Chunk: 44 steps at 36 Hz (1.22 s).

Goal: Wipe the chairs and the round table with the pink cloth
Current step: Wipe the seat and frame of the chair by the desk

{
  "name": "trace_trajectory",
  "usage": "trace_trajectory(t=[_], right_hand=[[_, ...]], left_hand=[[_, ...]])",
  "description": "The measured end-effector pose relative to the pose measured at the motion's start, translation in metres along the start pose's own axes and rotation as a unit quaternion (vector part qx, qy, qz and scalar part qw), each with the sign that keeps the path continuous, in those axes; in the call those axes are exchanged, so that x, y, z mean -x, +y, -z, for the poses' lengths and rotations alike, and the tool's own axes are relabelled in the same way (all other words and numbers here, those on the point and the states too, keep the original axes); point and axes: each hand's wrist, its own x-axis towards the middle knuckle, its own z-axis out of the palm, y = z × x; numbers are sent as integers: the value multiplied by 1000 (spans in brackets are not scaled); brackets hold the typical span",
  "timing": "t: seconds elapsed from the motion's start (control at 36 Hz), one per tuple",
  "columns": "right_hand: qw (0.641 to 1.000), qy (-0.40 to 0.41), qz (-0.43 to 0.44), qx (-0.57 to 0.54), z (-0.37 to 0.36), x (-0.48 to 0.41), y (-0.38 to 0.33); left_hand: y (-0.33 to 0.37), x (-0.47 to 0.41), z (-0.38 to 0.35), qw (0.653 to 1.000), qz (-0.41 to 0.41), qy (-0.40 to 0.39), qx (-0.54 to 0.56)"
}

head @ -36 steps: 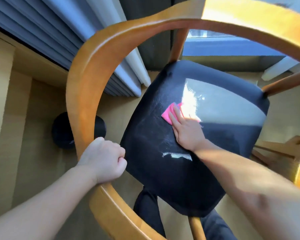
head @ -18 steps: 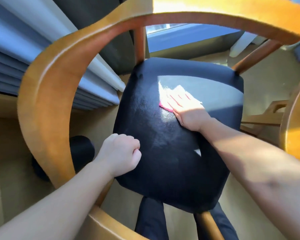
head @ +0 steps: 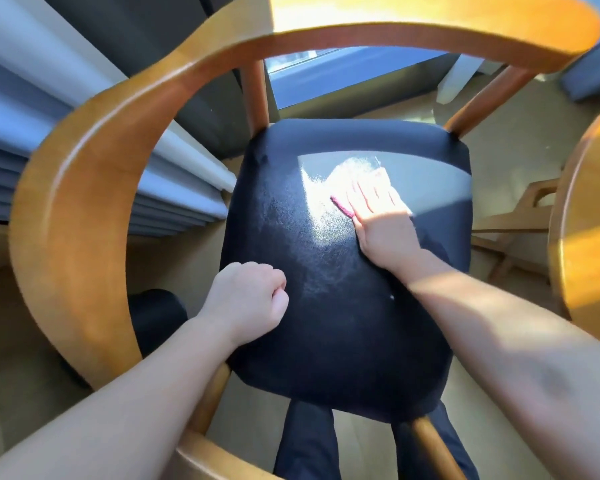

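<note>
Where sun glares, right hand [head: 381,220] flattening pink cloth [head: 342,205], glossy black seat [head: 326,323]

place: home room | signs: curtains [head: 84,109], wooden chair [head: 84,209], window [head: 343,69]

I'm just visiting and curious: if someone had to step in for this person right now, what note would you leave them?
Right hand: flat on the pink cloth, pressing it onto the dark seat in the sunlit patch.
Left hand: a closed fist over the seat's left edge, holding nothing visible.
Done: wiping of this seat is under way; streaks show around the cloth.
Left: the rest of the seat, the wooden frame, any other chairs, and the round table, which isn't clearly in view.
</note>
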Motion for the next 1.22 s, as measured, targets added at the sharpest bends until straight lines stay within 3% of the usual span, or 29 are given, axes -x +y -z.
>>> trace_trajectory(t=[0.14, 0.33, 0.5, 0.61, 0.69, 0.83, 1.14, 1.22], right_hand=[[997, 61, 15, -35, -17, 50, -1], [998, -1, 15, -60, -27, 82, 9], [999, 1, 19, -40, -25, 73, 20], [998, 38, -33, -31, -6, 45, 32], [997, 18, -78, 16, 14, 13, 50], [994, 28, -109, -18, 19, -19, 74], [993, 13, -113, -10, 14, 21, 74], [989, 57, -130, -35, 4, 46, 75]], left_hand=[[7, -7, 3, 1000, -14, -11, -3], [23, -18, 0, 999, -34, -20, 3], [29, -30, 1, 999, -44, -16, -11], [29, -36, -3, 999, -47, -19, -10], [29, -39, -6, 998, -49, -21, -15], [34, -43, -9, 997, -66, -24, -24], [48, -44, -7, 996, -85, -26, -28], [51, -45, -7, 995, -94, -27, -33]])
